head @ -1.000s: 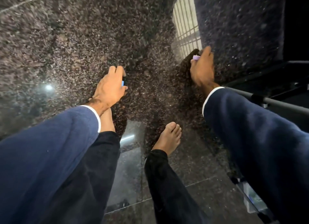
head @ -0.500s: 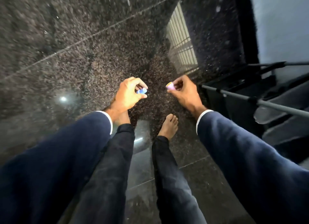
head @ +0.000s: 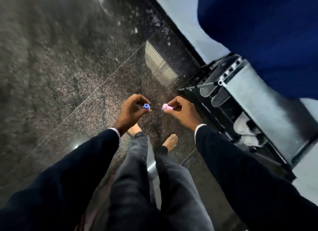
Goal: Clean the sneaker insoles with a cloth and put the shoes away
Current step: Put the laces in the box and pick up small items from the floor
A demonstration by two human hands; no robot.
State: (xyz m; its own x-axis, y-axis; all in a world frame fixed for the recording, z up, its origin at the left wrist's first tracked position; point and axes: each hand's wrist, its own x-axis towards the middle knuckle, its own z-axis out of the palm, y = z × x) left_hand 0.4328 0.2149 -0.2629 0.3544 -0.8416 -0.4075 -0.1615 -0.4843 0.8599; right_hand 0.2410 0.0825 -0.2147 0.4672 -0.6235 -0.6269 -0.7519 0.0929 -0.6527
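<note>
There was a single view, from a wide-angle camera worn on the person's head. It looked steeply down and forward along both outstretched sleeves to the left hand (head: 130, 110) and right hand (head: 182, 112), which sat near the frame's middle. Below them lay the dark speckled floor (head: 68, 75), farther off. A shoe rack (head: 249, 110) filled the right side, tilted by the head's angle.

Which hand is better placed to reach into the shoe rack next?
Right, probably. The right hand is beside the shoe rack; the left hand is farther away. Both pinch small caps.
</note>
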